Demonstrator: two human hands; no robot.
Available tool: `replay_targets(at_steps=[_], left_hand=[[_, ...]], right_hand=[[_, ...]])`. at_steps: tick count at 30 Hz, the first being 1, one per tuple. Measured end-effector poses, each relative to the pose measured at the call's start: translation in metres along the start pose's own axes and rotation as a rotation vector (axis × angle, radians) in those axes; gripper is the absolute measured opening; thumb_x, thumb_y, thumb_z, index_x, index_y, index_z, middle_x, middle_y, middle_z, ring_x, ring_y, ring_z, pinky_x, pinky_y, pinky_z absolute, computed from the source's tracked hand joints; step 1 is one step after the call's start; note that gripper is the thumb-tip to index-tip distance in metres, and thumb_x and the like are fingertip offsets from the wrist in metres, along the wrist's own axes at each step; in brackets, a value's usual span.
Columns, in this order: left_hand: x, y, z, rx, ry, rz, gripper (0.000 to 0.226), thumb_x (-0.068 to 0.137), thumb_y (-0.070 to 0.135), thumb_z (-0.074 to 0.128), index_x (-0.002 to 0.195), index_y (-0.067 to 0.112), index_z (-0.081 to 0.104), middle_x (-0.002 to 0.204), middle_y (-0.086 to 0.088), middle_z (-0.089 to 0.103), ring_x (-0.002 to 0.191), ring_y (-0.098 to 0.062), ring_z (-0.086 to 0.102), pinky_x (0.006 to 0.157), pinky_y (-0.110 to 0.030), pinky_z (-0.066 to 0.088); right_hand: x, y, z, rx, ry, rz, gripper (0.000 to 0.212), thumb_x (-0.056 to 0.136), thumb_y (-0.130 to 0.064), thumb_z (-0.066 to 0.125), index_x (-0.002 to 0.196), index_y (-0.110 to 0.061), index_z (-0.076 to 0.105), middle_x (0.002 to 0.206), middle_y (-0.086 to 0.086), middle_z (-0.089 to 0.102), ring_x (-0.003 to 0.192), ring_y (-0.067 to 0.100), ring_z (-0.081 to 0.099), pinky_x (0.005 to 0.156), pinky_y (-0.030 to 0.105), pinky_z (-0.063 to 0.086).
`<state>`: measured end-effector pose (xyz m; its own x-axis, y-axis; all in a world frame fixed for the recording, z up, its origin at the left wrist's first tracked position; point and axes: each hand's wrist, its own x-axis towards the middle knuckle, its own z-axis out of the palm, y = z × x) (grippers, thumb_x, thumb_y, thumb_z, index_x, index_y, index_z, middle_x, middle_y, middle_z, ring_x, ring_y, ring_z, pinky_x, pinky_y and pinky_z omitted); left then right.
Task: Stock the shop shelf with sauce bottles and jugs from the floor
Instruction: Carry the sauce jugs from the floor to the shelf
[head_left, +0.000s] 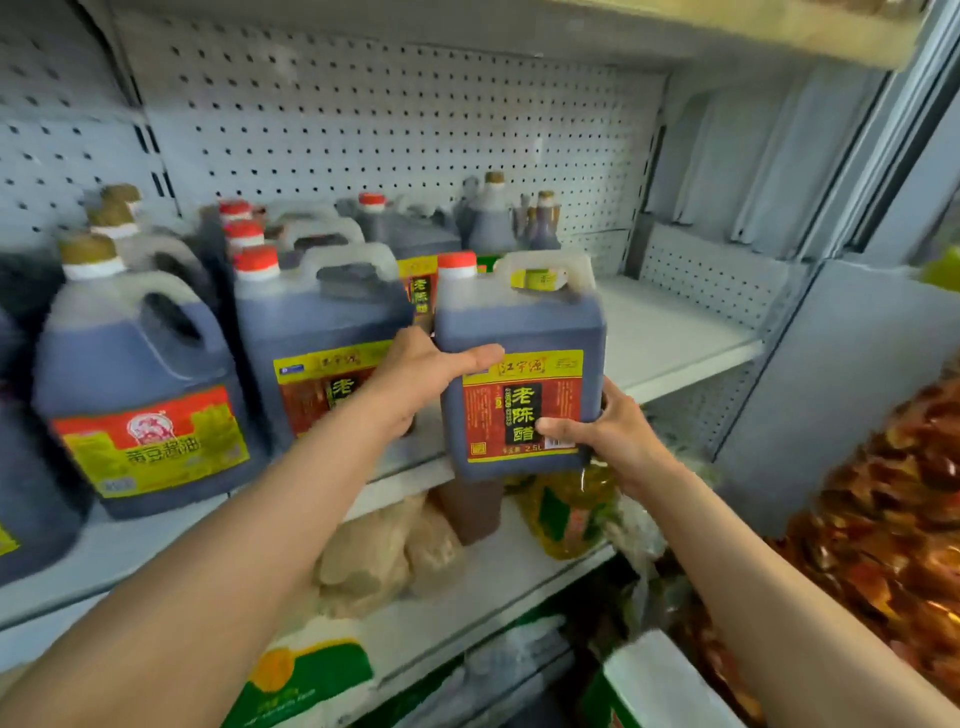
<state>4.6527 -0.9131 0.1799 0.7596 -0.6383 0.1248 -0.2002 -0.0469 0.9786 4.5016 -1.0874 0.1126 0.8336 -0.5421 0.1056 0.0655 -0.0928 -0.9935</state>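
Shelf (670, 332), bare at its right end. Vinegar jug (519, 384) at the shelf's front edge (bottom overhanging, I judge), clamped between my left hand (421, 374) and right hand (613, 431); it could tip off if I let go early, or knock the neighbouring jug (317, 338).

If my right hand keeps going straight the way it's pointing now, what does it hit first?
Nothing new: the right hand already grips the vinegar jug. Pushed onward, the jug would probably meet the red-capped jug beside it, though depth is unclear.

both arms outstretched; left hand (415, 379) and right hand (613, 431) curled, thumbs forward, gripping.
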Motion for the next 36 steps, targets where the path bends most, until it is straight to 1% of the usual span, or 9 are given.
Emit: replay_targets(at_steps=[2, 6, 9, 11, 13, 16, 21, 27, 36], left_hand=[[0.024, -0.006, 0.005, 0.004, 0.076, 0.010, 0.049, 0.072, 0.018, 0.087, 0.117, 0.016, 0.068, 0.102, 0.006, 0.075, 0.091, -0.008, 0.072, 0.084, -0.031, 0.056], [0.058, -0.022, 0.023, 0.074, 0.203, 0.024, 0.071, 0.056, 0.042, 0.086, 0.121, 0.022, 0.064, 0.109, 0.007, 0.074, 0.100, -0.012, 0.071, 0.093, -0.042, 0.056], [0.078, -0.031, 0.034, 0.088, 0.344, 0.031, 0.081, 0.055, 0.050, 0.083, 0.128, 0.027, 0.057, 0.117, 0.007, 0.071, 0.107, -0.015, 0.067, 0.097, -0.043, 0.053], [0.089, -0.033, 0.040, 0.134, 0.473, 0.049, 0.078, 0.068, 0.040, 0.085, 0.136, 0.025, 0.049, 0.125, 0.003, 0.067, 0.114, -0.018, 0.063, 0.100, -0.039, 0.050], [0.104, -0.039, 0.043, 0.147, 0.593, 0.056, 0.077, 0.077, 0.028, 0.083, 0.142, 0.020, 0.043, 0.130, -0.001, 0.064, 0.118, -0.021, 0.061, 0.101, -0.037, 0.048], [0.123, -0.046, 0.040, 0.155, 0.706, 0.056, 0.084, 0.077, 0.030, 0.080, 0.148, 0.018, 0.037, 0.136, -0.001, 0.061, 0.122, -0.019, 0.058, 0.104, -0.039, 0.046], [0.150, -0.051, 0.031, 0.196, 0.850, 0.018, 0.075, 0.082, 0.024, 0.076, 0.146, 0.016, 0.037, 0.135, -0.004, 0.060, 0.121, -0.021, 0.058, 0.102, -0.036, 0.046], [0.171, -0.055, 0.024, 0.220, 0.928, -0.044, 0.070, 0.085, 0.027, 0.074, 0.143, 0.018, 0.036, 0.134, -0.004, 0.061, 0.122, -0.026, 0.058, 0.104, -0.045, 0.045], [0.180, -0.056, 0.020, 0.221, 0.939, -0.076, 0.068, 0.089, 0.027, 0.071, 0.144, 0.019, 0.032, 0.137, -0.004, 0.059, 0.124, -0.027, 0.056, 0.104, -0.048, 0.045]], right_hand=[[0.040, 0.000, -0.010, -0.031, -0.066, -0.012, 0.062, 0.067, -0.002, 0.088, 0.121, -0.012, 0.060, 0.106, 0.005, 0.077, 0.097, 0.025, 0.074, 0.076, 0.030, 0.060], [0.103, 0.017, -0.021, -0.103, -0.198, -0.025, 0.072, 0.059, -0.016, 0.095, 0.122, -0.013, 0.061, 0.109, 0.005, 0.076, 0.101, 0.025, 0.073, 0.087, 0.040, 0.058], [0.141, 0.029, -0.023, -0.126, -0.253, -0.048, 0.069, 0.062, -0.012, 0.094, 0.123, -0.010, 0.061, 0.111, 0.007, 0.075, 0.103, 0.026, 0.072, 0.085, 0.038, 0.058], [0.166, 0.031, -0.019, -0.145, -0.291, -0.061, 0.068, 0.064, -0.009, 0.092, 0.124, -0.010, 0.060, 0.112, 0.005, 0.075, 0.103, 0.023, 0.072, 0.086, 0.036, 0.059], [0.191, 0.032, -0.013, -0.182, -0.331, -0.070, 0.070, 0.063, -0.017, 0.095, 0.124, -0.016, 0.061, 0.113, 0.001, 0.075, 0.104, 0.019, 0.072, 0.091, 0.038, 0.058], [0.227, 0.038, 0.000, -0.253, -0.374, -0.096, 0.077, 0.057, -0.030, 0.098, 0.125, -0.022, 0.062, 0.115, -0.005, 0.074, 0.107, 0.014, 0.070, 0.096, 0.042, 0.056], [0.263, 0.043, 0.022, -0.302, -0.405, -0.154, 0.087, 0.053, -0.046, 0.098, 0.129, -0.025, 0.060, 0.116, -0.012, 0.073, 0.107, 0.007, 0.069, 0.097, 0.039, 0.056], [0.292, 0.047, 0.037, -0.313, -0.464, -0.179, 0.092, 0.049, -0.056, 0.097, 0.129, -0.032, 0.058, 0.121, -0.008, 0.071, 0.111, 0.014, 0.068, 0.097, 0.045, 0.056], [0.300, 0.044, 0.044, -0.311, -0.498, -0.189, 0.091, 0.056, -0.050, 0.095, 0.134, -0.028, 0.053, 0.122, -0.006, 0.070, 0.112, 0.018, 0.068, 0.095, 0.049, 0.057]])
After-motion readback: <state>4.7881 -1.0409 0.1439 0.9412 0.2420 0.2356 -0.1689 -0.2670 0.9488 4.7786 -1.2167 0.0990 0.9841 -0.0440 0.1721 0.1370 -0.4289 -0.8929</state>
